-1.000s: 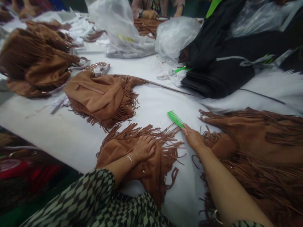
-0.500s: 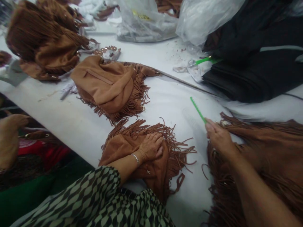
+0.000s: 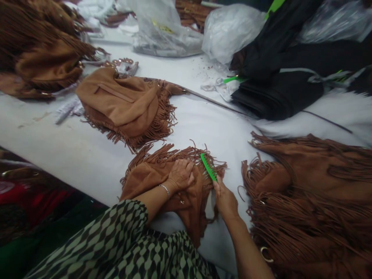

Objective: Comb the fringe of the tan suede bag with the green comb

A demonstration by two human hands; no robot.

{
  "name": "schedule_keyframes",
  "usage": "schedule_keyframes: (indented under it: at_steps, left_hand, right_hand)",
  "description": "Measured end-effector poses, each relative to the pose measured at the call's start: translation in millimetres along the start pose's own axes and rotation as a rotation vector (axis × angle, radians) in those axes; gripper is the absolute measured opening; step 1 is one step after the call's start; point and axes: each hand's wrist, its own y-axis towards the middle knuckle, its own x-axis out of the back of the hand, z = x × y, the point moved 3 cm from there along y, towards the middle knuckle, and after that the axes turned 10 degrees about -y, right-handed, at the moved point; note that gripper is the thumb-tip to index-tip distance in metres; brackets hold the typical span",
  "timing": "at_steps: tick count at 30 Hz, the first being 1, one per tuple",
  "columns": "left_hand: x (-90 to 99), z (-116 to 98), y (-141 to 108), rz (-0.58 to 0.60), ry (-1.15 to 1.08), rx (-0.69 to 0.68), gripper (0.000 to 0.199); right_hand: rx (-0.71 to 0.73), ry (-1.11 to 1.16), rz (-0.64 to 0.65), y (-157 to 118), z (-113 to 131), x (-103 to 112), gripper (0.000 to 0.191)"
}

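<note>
A brown suede bag (image 3: 151, 176) with fringe lies on the white table close to my body. My left hand (image 3: 181, 174), a silver bracelet at its wrist, presses on the bag with its fingers bent and close together; whether it pinches the suede cannot be made out. My right hand (image 3: 225, 197) grips the end of a green comb (image 3: 208, 166). The comb's teeth rest against the fringe at the bag's right side.
Another fringed bag (image 3: 116, 100) lies beyond, with more brown bags (image 3: 46, 66) at the far left. Fringed brown pieces (image 3: 314, 193) cover the right side. Black folded material (image 3: 270, 97) and clear plastic bags (image 3: 232, 31) are at the back.
My right hand has brought the comb left and down onto the fringe. My left hand has stayed on the bag, its fingers now more bent. The view has shifted slightly.
</note>
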Motion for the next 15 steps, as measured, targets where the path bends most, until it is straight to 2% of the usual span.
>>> schedule_keyframes:
  at_steps: [8,12,15]
  left_hand:
    - [-3.3,0.4,4.1,0.012,-0.039,-0.029,0.042]
    - [-2.4,0.1,9.1,0.033,-0.025,-0.002,0.042]
    - [-2.2,-0.5,11.2,0.059,-0.011,0.000,0.041]
  right_hand:
    - [-0.002,-0.270,-0.112,84.2,-32.4,48.8,0.060]
    - [0.058,-0.322,-0.048,129.5,-26.3,62.1,0.060]
    - [0.031,-0.272,-0.069,165.6,-19.4,86.9,0.061]
